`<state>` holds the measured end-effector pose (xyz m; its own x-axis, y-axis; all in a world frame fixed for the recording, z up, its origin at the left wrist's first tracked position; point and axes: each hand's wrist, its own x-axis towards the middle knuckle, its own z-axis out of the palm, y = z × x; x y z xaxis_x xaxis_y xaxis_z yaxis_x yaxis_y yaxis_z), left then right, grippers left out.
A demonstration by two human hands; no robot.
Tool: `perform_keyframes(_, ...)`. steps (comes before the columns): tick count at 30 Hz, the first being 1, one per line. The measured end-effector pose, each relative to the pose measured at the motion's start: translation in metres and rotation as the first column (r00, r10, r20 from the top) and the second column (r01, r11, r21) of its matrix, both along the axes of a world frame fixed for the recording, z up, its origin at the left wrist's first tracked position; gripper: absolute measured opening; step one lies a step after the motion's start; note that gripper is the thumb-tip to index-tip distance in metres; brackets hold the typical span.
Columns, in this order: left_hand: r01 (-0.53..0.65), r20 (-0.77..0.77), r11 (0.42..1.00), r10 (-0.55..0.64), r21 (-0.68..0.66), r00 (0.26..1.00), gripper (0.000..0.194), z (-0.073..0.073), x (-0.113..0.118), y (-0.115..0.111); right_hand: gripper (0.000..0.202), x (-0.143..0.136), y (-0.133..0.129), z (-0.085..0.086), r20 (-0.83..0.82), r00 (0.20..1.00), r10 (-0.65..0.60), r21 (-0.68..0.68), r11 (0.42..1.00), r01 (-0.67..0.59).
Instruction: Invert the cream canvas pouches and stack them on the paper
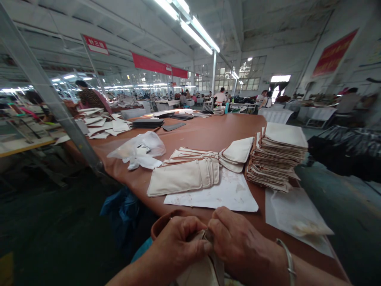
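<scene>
At the near edge of the table both my hands are closed on one cream fabric piece (198, 274). My left hand (178, 242) pinches its upper edge between thumb and fingers. Right beside it, my right hand (238, 240) grips the same edge, its fingertips partly hidden; a bangle circles the wrist. A dark line, perhaps a seam or opening, runs down the piece between the hands. Just beyond lies a white sheet (214, 198) with brown stains, and on its far part rest several overlapping cream panels (175, 176) with brown edges.
A tall stack of cream pieces (276, 159) stands on the brown-covered table (205, 131), right. A crumpled plastic bag (145, 147) lies left. Farther off are black flat pieces (147, 123) and a white pile (104, 125). A metal post (56, 95) rises at left. People sit in the background.
</scene>
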<state>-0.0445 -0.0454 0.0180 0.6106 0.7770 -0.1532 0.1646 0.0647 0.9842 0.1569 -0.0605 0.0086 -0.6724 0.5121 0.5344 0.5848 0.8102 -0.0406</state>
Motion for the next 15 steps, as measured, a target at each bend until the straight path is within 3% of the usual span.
perform_keyframes(3,0.102,0.08,0.988,-0.093,-0.119,0.993,0.041,0.002,0.0,0.002,0.019,0.005,0.012,0.019,-0.052,0.995,0.084,-0.031,0.996,-0.085)
perform_keyframes(6,0.155,0.146,0.965,-0.126,-0.21,0.981,0.041,0.001,-0.001,0.004,0.014,0.015,0.025,0.034,-0.149,0.979,0.14,-0.282,0.943,-0.178)
perform_keyframes(10,0.138,0.184,0.954,-0.091,-0.264,0.979,0.043,0.001,-0.002,0.004,0.013,0.025,0.029,0.035,-0.443,0.893,0.075,-0.574,0.742,-0.347)
perform_keyframes(13,0.101,0.142,0.981,-0.078,-0.168,0.987,0.043,0.004,-0.002,0.003,0.028,0.023,0.024,0.028,-0.554,0.832,-0.026,-0.667,0.611,-0.425)
perform_keyframes(15,0.076,0.087,0.995,-0.07,-0.07,0.994,0.042,0.007,-0.003,0.003,0.034,0.019,0.022,0.021,-0.553,0.832,-0.045,-0.708,0.552,-0.441)
